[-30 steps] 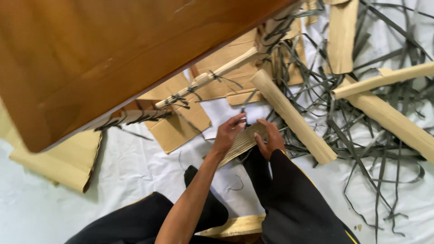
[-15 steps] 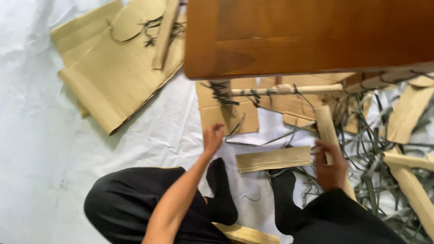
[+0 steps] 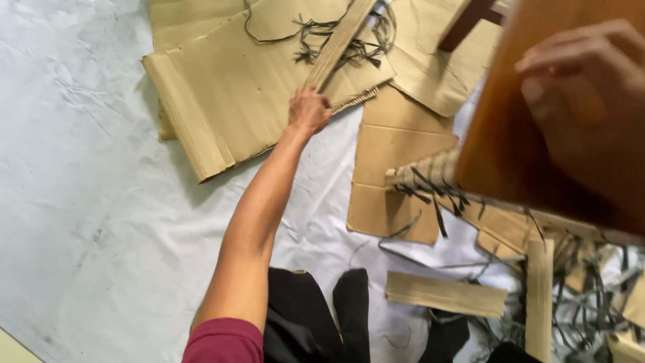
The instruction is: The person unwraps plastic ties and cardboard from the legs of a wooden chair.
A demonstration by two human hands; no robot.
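Up near the far edge of the white sheet (image 3: 80, 222), a long flat cardboard strip (image 3: 339, 40) runs diagonally away from me across a big folded cardboard sheet (image 3: 222, 101). I see my left hand (image 3: 309, 111) clenched on its near end; my right hand (image 3: 584, 87), well apart, rests loose-fingered on the wooden tabletop (image 3: 510, 134).
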